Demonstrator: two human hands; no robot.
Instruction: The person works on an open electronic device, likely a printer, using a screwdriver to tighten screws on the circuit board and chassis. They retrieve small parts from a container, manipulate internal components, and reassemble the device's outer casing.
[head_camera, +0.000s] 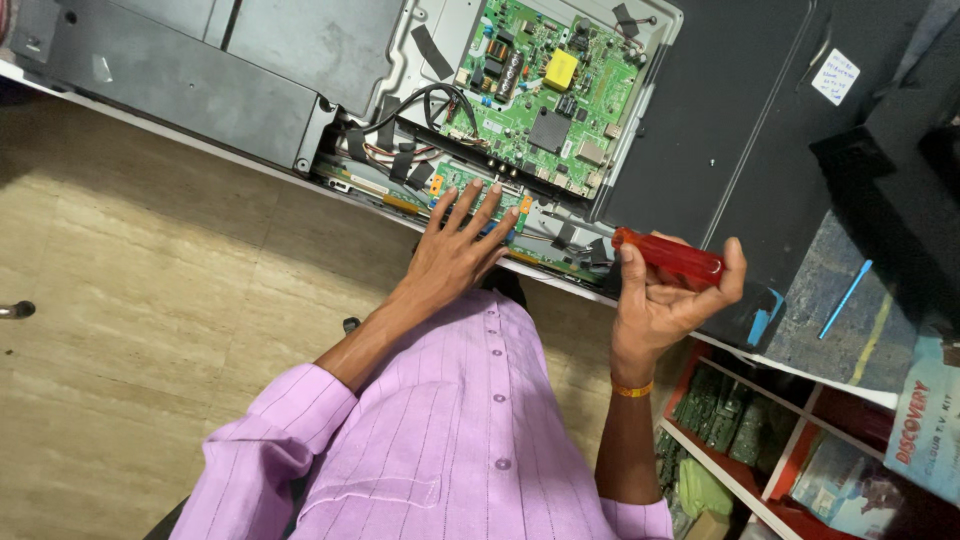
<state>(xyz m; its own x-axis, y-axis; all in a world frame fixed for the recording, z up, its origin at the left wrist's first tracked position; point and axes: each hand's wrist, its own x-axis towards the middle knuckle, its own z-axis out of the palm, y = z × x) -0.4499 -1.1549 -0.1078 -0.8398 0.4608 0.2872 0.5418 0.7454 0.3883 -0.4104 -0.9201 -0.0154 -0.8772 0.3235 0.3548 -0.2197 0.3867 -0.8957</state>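
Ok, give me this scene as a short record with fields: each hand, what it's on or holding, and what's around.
left hand: open, fingers spread on small green circuit board at the panel's edge
right hand: closed around red screwdriver handle, held off the bench
work piece: opened flat screen, back up, large green circuit board exposed
nearby: blue pen, red shelf with boards

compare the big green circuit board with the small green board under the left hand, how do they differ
The big green circuit board is broad, uncovered and crowded with parts, including a yellow block. The small green board is a narrow strip at the panel's edge, partly covered by the left hand, whose fingers rest on it. Both are green and sit in the same opened flat-screen back.
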